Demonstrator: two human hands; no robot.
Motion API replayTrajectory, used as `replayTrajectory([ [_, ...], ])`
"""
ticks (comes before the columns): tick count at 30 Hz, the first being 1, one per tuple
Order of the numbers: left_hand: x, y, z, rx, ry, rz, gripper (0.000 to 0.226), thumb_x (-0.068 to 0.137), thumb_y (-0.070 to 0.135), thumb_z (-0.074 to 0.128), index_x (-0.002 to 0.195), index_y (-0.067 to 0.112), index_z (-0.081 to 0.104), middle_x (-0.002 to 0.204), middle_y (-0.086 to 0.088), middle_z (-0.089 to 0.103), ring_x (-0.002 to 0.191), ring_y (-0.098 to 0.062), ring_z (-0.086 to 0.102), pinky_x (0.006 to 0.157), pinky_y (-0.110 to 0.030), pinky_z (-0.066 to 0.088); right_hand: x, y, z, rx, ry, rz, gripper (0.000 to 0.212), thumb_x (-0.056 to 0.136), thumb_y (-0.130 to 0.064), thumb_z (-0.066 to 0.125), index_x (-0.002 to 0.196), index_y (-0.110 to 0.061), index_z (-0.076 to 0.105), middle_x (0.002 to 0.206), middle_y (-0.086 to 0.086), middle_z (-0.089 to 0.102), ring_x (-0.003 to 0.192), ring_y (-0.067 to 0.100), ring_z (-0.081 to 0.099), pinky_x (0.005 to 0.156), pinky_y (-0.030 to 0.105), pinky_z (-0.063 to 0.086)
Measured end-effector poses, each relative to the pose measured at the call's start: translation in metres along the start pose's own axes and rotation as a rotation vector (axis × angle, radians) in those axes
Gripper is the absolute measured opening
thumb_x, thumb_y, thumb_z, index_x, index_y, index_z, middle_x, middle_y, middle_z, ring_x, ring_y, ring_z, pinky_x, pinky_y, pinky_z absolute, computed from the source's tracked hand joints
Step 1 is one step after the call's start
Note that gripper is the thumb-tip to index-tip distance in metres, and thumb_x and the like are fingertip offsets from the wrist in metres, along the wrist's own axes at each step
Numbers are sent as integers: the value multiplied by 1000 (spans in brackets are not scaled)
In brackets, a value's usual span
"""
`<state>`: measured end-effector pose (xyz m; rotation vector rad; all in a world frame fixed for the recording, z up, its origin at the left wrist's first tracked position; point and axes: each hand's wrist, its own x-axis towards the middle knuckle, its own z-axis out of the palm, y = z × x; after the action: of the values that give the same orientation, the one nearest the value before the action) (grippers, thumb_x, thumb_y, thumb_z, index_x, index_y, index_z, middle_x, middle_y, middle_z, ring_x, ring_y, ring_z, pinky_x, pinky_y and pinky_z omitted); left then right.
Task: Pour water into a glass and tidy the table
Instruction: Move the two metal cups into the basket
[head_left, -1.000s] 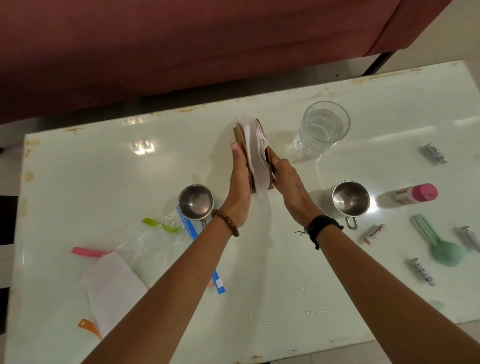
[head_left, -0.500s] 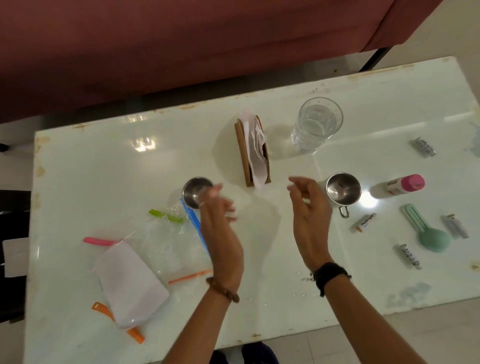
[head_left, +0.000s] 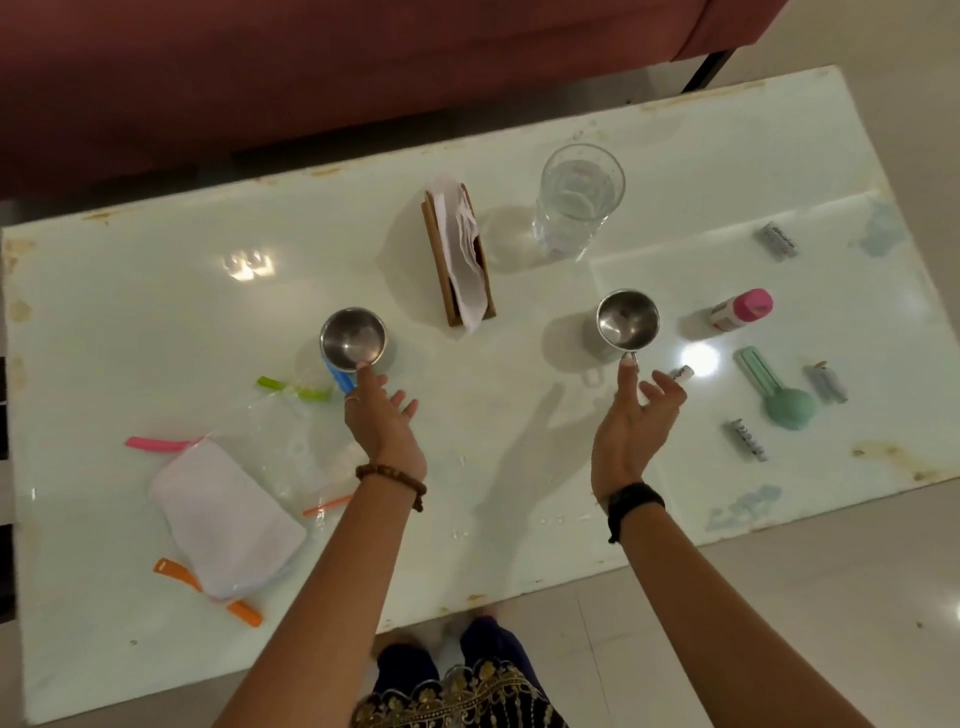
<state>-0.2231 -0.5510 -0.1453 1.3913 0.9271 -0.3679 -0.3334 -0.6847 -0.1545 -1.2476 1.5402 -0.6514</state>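
Both hands are over the pale glossy table top (head_left: 156, 291) with fingers spread and nothing held. From my remote station I read the left hand (head_left: 382, 428) as open, its index finger extended so that the tip sits at the near rim of the left small steel cup (head_left: 353, 338); whether it actually touches the metal I cannot tell. I read the right hand (head_left: 631, 431) as open too, palm turned partly up, with its index fingertip at the wire loop handle of the right small steel cup (head_left: 627, 319) (contact again not resolvable from this view). A beaded bracelet sits on the left wrist and a black band on the right. The clear drinking glass (head_left: 577, 200), holding water, stands upright toward the far edge, well apart from both hands. Just left of the glass stands the brown wooden napkin holder (head_left: 457, 254) with white paper napkins upright in it. Left of the left hand lie clear zip bags with coloured sliders (head_left: 228, 509), one holding a white sheet. Right of the right hand lie a white bottle with a pink cap (head_left: 740, 309) on its side, a mint green plastic scoop (head_left: 776, 389) and several small silver sachets (head_left: 779, 240) scattered near the right edge.
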Motion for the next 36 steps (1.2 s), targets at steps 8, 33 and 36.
replayTrajectory([
  [8, -4, -9, 0, 25, 15, 3, 23, 90, 25, 53, 69, 15, 53, 84, -1, 60, 91, -18, 60, 82, -27, 49, 32, -11, 18, -10, 33, 157, 48, 88, -48, 53, 98, -2, 60, 77, -10, 47, 87, 26, 62, 58, 21, 37],
  [33, 39, 142, -278, -147, 27, 181, 30, 85, 20, 62, 56, 18, 67, 71, -2, 72, 83, -18, 69, 86, -31, 51, -325, -34, 153, -60, -703, -190, 31, 92, -22, 53, 71, 1, 56, 65, 1, 59, 64, 6, 64, 60, 19, 52],
  [36, 71, 199, -337, -194, 89, 256, 31, 83, 22, 64, 52, 22, 69, 65, 3, 69, 79, -16, 66, 80, -27, 49, -395, -44, 208, -82, -830, -241, 35, 91, -24, 54, 66, 0, 50, 63, 3, 57, 66, 13, 65, 59, 18, 52],
])
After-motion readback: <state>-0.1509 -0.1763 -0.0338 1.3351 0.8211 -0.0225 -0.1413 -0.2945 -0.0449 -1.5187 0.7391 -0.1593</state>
